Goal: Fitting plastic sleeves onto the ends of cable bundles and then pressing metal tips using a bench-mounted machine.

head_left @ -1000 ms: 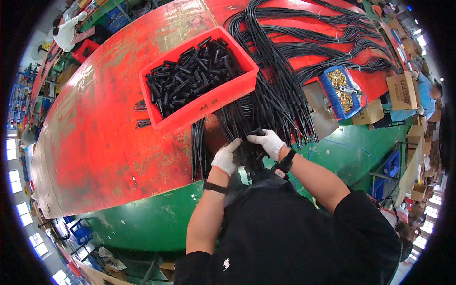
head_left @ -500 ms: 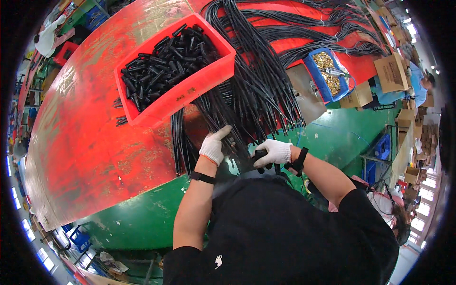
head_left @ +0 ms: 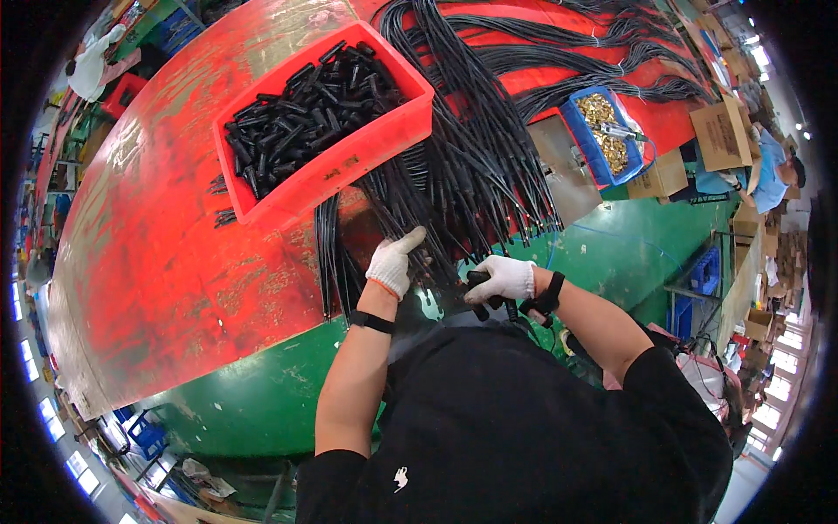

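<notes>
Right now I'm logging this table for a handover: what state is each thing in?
Red bin: open, heaped with black tubular pieces
Blue tray: open, holding brass-coloured pieces
Black cables: laid out, near ends fanned
Left hand: gloved, thumb out, at the cables; grip unclear
Right hand: gloved, closed on a black piece
Large cardboard box: cannot tell whether open

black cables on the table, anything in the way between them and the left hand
Nothing visible: the left hand is right by the near ends of the black cables, though whether it touches them is unclear. The red bin sits farther off, not between hand and cable ends.
</notes>
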`<state>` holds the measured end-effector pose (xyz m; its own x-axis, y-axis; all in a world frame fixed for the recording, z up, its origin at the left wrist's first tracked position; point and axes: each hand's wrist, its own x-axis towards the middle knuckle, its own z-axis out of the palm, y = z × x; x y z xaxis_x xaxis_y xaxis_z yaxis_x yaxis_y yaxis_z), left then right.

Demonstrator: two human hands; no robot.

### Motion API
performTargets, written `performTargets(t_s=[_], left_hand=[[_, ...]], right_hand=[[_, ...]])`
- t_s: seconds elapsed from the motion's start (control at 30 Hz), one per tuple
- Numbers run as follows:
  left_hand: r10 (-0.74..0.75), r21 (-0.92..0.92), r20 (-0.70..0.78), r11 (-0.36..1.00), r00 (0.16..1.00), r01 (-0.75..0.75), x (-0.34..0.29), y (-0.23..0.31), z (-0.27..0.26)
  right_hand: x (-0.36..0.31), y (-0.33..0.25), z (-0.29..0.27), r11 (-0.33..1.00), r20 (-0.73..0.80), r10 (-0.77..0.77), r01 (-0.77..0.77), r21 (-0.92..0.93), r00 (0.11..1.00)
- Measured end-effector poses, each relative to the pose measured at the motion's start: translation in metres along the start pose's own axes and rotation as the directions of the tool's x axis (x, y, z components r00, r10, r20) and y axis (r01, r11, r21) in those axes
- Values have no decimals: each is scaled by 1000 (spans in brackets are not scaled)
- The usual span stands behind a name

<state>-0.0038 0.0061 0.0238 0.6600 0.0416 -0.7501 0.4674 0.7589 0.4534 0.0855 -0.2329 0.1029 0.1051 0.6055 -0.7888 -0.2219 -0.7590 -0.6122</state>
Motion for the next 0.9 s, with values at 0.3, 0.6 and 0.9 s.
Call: performTargets(t_s=[0.3, 0.6, 0.9], left_hand=[[-4, 46, -19, 999, 1000, 5, 1, 2, 4], [13, -226, -141, 973, 990, -45, -14, -3, -38], [14, -281, -28, 959, 999, -22, -12, 5, -43]], right_hand=[[65, -31, -7, 993, -234, -104, 114, 32, 967], [135, -104, -53, 979, -393, -144, 189, 79, 908], [89, -60, -16, 940, -223, -147, 207, 271, 964]])
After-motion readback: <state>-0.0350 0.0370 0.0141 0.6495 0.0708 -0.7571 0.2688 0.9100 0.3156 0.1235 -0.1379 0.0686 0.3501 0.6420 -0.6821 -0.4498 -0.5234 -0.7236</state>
